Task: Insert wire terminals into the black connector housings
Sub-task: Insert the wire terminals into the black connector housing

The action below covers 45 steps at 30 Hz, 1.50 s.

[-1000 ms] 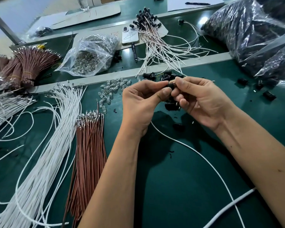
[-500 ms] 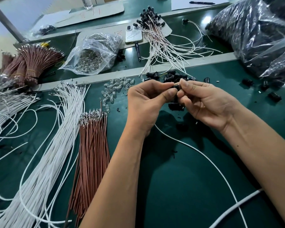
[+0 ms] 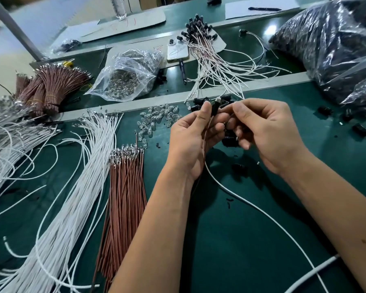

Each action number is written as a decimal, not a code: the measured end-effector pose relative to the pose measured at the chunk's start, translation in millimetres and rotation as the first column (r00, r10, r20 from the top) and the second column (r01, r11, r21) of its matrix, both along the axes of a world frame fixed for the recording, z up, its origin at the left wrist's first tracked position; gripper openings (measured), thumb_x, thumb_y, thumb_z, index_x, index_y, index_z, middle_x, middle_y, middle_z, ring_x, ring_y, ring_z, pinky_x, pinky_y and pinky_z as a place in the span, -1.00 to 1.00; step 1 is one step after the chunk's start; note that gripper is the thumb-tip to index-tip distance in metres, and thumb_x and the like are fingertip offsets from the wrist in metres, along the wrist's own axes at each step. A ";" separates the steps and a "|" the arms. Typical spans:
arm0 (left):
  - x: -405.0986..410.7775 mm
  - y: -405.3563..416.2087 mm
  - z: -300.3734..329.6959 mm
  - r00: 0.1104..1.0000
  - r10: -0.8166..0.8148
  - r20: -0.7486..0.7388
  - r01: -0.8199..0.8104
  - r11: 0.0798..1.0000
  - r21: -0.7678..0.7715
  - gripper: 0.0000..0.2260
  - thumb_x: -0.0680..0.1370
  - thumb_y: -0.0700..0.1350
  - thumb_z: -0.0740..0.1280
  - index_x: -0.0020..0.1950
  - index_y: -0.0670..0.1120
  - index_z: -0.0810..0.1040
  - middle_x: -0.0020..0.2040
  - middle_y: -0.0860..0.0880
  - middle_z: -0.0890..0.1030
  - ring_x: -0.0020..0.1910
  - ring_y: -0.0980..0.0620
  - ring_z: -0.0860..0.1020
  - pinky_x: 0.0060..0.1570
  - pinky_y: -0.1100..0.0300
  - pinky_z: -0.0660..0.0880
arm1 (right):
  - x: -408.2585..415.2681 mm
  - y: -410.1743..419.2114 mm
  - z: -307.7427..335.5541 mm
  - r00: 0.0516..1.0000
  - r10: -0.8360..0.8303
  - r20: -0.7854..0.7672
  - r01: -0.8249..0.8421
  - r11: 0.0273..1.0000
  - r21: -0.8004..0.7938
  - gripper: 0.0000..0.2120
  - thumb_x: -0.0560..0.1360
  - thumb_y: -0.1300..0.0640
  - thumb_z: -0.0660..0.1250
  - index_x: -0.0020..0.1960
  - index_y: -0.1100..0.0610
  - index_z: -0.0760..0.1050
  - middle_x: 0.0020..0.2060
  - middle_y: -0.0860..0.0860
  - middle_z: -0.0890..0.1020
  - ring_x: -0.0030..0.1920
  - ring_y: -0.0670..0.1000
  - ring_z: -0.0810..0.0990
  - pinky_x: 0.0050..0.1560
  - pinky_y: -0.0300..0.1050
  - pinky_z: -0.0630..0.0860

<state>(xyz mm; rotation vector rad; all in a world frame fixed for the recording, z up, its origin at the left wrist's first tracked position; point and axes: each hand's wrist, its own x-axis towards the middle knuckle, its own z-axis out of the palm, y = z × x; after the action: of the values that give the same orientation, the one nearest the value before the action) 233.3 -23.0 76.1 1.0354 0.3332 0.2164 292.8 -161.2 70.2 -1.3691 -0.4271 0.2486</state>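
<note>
My left hand [image 3: 193, 136] pinches a small black connector housing [image 3: 213, 106] with a clear tip, held upright between thumb and fingers. A white wire [image 3: 251, 205] and a thin brown wire run down from it across the green mat. My right hand [image 3: 264, 132] is curled just to the right of the housing, its fingertips close to it; what it pinches is hidden. Loose black housings [image 3: 230, 141] lie under both hands. White wires [image 3: 76, 187] and brown wires [image 3: 125, 191] with metal terminals lie in bundles to the left.
Clear bulbs [image 3: 156, 119] are scattered left of the hands. A plastic bag of metal parts [image 3: 127, 77], finished assemblies [image 3: 211, 56], a phone [image 3: 177, 50] and large dark bags [image 3: 336, 45] sit behind. More black housings [image 3: 360, 130] lie at the right.
My left hand has turned the housing upright so its clear tip shows. My right hand has drawn a little away to the right.
</note>
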 end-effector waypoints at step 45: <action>84.6 -19.5 80.6 0.990 0.096 -0.106 -0.096 0.995 0.001 -0.64 0.65 0.08 0.31 0.14 -0.23 0.54 -0.23 -0.12 0.63 -0.36 -0.04 0.56 -0.34 0.16 0.53 | 86.9 32.2 101.3 0.998 0.058 0.019 -0.050 0.954 -0.295 -0.76 0.71 0.26 0.18 -0.10 0.21 0.51 -0.48 -0.01 0.60 -0.55 -0.08 0.49 -0.55 -0.23 0.46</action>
<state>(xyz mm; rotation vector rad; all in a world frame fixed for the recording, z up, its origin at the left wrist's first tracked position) 317.9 -42.6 156.6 1.0297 0.4800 0.2480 379.7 -129.0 171.5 -1.6556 -0.4642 0.3494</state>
